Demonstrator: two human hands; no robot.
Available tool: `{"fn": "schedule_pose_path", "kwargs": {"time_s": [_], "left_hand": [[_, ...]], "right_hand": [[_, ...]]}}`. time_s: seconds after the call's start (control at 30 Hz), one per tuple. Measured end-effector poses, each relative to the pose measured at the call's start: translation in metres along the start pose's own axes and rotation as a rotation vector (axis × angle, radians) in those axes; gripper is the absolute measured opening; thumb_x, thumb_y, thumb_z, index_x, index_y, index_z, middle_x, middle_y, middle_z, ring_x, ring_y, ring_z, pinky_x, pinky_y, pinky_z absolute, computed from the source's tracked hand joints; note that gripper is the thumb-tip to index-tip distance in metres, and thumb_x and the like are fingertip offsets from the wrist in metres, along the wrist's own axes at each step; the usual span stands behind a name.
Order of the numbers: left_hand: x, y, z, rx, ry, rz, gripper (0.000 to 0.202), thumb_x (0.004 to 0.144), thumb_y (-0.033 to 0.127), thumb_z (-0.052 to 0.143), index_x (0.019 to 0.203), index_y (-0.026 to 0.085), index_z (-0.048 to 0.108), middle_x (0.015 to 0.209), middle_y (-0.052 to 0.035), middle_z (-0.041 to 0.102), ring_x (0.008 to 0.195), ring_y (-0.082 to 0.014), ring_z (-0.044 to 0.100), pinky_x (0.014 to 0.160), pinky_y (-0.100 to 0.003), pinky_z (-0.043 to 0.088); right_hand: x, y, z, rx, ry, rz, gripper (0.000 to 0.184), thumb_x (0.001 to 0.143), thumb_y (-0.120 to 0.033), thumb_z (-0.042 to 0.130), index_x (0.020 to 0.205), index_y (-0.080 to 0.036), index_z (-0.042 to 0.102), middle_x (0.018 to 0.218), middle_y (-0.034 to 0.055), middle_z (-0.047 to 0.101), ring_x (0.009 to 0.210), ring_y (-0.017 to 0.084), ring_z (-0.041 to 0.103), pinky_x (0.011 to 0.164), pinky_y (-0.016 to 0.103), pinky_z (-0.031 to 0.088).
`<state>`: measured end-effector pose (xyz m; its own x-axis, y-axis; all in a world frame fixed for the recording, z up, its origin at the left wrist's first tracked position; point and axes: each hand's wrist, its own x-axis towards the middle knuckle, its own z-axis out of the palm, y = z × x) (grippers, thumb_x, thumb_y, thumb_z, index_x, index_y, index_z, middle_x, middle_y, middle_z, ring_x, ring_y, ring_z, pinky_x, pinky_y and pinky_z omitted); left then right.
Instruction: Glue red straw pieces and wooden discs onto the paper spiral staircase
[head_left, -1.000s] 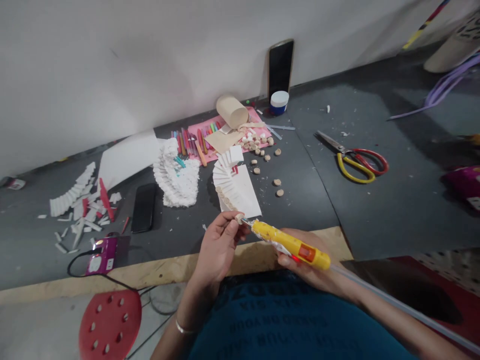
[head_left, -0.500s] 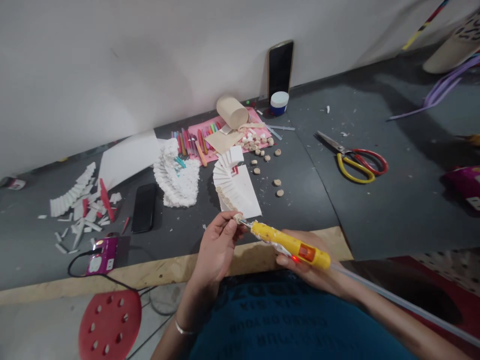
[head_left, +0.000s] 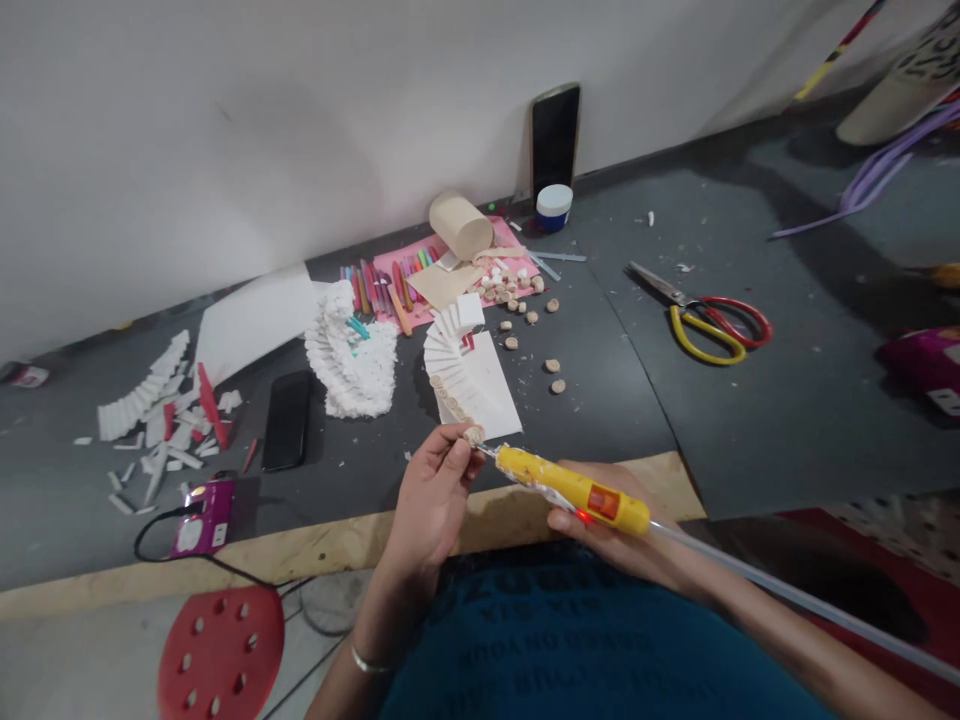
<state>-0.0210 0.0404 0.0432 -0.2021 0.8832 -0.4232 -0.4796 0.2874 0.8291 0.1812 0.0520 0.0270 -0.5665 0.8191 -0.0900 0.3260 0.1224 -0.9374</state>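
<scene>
Between thumb and fingertips, my left hand (head_left: 429, 497) pinches a small round beige disc (head_left: 473, 435). My right hand (head_left: 611, 548) is wrapped round a yellow hot glue gun (head_left: 562, 484) with a red light lit on it. Its nozzle touches or nearly touches the disc. A long clear glue stick (head_left: 757, 570) sticks out of the gun's back end. Just beyond my left hand, a curved white model staircase (head_left: 448, 350) stands on a white card (head_left: 496, 385); similar beige discs line its near edge. Several loose discs (head_left: 553, 366) lie to the right of the card.
Scissors (head_left: 709, 320) lie open at the right. At the left are a phone (head_left: 286, 420), white scraps (head_left: 161, 455) and a purple box (head_left: 206, 515) with a black cable. A white textured model (head_left: 352, 360), a beige cylinder (head_left: 461, 227) and a blue jar (head_left: 554, 208) stand towards the wall.
The glue gun has shifted slightly left, bringing its nozzle onto or close to the disc's lower edge. My left hand stays almost still, still pinching the disc. The view has tilted a little.
</scene>
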Motion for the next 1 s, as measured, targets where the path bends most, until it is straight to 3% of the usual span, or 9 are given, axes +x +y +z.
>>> {"fn": "schedule_pose_path", "kwargs": {"time_s": [0.23, 0.43, 0.77, 1.0], "left_hand": [[-0.0004, 0.0022, -0.0014, 0.016, -0.027, 0.006, 0.030, 0.069, 0.037, 0.083, 0.081, 0.015, 0.068, 0.070, -0.0008, 0.058, 0.065, -0.0088, 0.050, 0.059, -0.020, 0.040], [0.0016, 0.0009, 0.0005, 0.004, -0.050, 0.001, 0.035, 0.068, 0.042, 0.084, 0.081, 0.013, 0.068, 0.070, -0.0013, 0.058, 0.064, -0.0085, 0.047, 0.058, -0.020, 0.038], [-0.0014, 0.0039, 0.0018, 0.031, -0.070, -0.019, 0.034, 0.069, 0.042, 0.083, 0.077, 0.014, 0.065, 0.065, -0.0005, 0.056, 0.062, -0.0085, 0.045, 0.057, -0.020, 0.034], [-0.0017, 0.0023, -0.0007, 0.042, -0.048, -0.035, 0.035, 0.067, 0.042, 0.084, 0.076, 0.014, 0.066, 0.064, -0.0003, 0.057, 0.061, -0.0079, 0.047, 0.056, -0.019, 0.035]], "right_hand": [[-0.0032, 0.0108, 0.0032, 0.004, 0.085, 0.036, 0.031, 0.091, -0.049, 0.056, 0.076, -0.021, 0.056, 0.070, 0.0005, 0.061, 0.060, 0.013, 0.053, 0.051, 0.025, 0.042], [0.0014, 0.0043, 0.0031, -0.042, 0.121, -0.063, 0.043, 0.089, -0.058, 0.052, 0.067, -0.021, 0.048, 0.060, -0.0019, 0.053, 0.052, 0.011, 0.046, 0.048, 0.024, 0.036], [0.0021, 0.0065, 0.0053, -0.035, 0.105, -0.032, 0.040, 0.088, -0.054, 0.054, 0.068, -0.021, 0.048, 0.061, -0.0023, 0.052, 0.053, 0.011, 0.045, 0.048, 0.024, 0.034], [0.0031, 0.0057, 0.0033, -0.001, 0.238, -0.017, 0.033, 0.087, -0.048, 0.060, 0.071, -0.020, 0.054, 0.064, -0.0009, 0.056, 0.054, 0.013, 0.051, 0.050, 0.026, 0.040]]}}
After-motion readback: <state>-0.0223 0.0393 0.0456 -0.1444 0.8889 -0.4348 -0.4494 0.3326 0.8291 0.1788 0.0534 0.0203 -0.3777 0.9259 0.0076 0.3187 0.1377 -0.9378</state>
